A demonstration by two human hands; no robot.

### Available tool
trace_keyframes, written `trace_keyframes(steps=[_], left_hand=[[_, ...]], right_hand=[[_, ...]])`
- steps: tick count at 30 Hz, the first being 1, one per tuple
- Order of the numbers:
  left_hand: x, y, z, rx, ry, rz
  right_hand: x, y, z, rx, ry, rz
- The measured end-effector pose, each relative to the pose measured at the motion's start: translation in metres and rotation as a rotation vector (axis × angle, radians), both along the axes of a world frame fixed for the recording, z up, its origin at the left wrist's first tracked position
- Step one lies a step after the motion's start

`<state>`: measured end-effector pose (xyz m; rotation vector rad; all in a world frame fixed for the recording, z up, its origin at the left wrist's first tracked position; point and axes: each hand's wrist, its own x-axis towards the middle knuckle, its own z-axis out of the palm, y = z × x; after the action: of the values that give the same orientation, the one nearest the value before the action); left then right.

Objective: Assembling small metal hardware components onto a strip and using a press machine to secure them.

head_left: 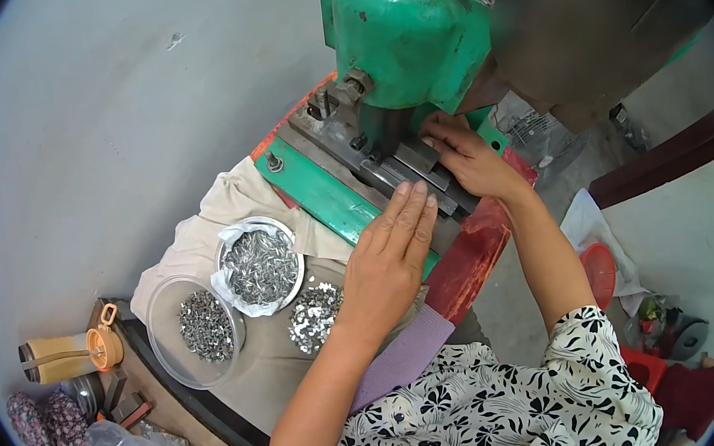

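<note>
A green press (406,32) stands in front of me, its ram lowered to a dark steel die (408,164) on the bed. My left hand (386,264) rests with its fingers stretched out flat, the fingertips touching the near end of the die. To the right of the die, my right hand (475,161) has its fingers bent in close beside the ram. The press partly hides those fingertips, and whatever they pinch is too small or covered to make out.
Left of the press, a metal bowl (298,265) holds shiny slim metal parts; a clear plastic tub (156,316) holds small grey pieces. A pile of metal bits (315,318) lies by my left forearm. An orange-lidded bottle (64,357) stands far left; a dark round wheel (595,28) is at right.
</note>
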<state>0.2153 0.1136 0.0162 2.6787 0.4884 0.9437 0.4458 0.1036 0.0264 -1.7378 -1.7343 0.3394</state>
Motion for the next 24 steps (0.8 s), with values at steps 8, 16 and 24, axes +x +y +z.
trace_keyframes(steps=[8,16,24], left_hand=[[0.014,-0.003,0.001,-0.516,-0.274,0.281],[0.041,0.000,-0.007,-0.549,-0.354,0.356],[0.039,0.005,-0.007,-0.520,-0.350,0.386]], right_hand=[[0.013,-0.048,0.001,0.820,0.296,-0.582],[0.131,-0.049,0.126,1.109,0.511,-0.484],[0.154,-0.049,0.123,1.082,-0.006,-0.644]])
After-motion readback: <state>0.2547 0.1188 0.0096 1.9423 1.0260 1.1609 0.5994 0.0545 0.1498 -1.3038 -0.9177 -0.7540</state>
